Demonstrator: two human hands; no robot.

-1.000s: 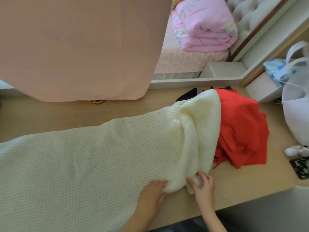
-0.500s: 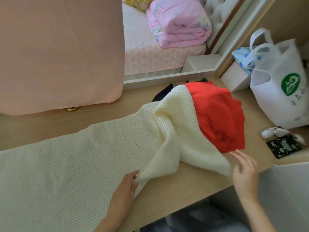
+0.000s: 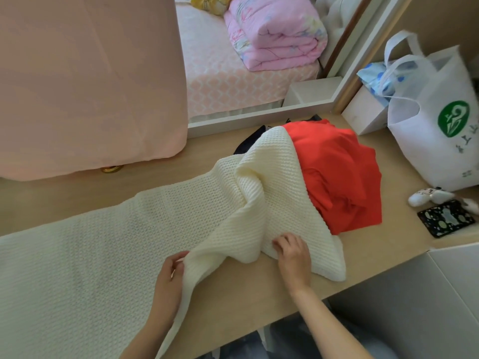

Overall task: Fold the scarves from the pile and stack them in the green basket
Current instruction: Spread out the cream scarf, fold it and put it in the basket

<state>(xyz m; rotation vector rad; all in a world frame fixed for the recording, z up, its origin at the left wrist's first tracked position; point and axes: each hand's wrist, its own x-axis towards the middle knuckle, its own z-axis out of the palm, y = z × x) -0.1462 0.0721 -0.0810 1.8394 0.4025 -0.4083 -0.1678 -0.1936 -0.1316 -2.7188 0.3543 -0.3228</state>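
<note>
So it's the spread-flat step imo: left grip (image 3: pixel 169 275) pinches the cream scarf (image 3: pixel 103 255) at the counter's (image 3: pixel 388 257) near edge, right grip (image 3: pixel 293 257) curls into its bunched end by the red pile (image 3: pixel 337 177), next prob needs that end tugged straight b4 folding.

White bag (image 3: pixel 438 141): green round logo, small characters below, unreadable.

Bright, soft, even daylight; shadows on the counter (image 3: pixel 233 301) faint and diffuse. Wide-angle bends straight lines near the edges. The white bag (image 3: pixel 427 151) at right slightly smeared; centre sharp.
</note>
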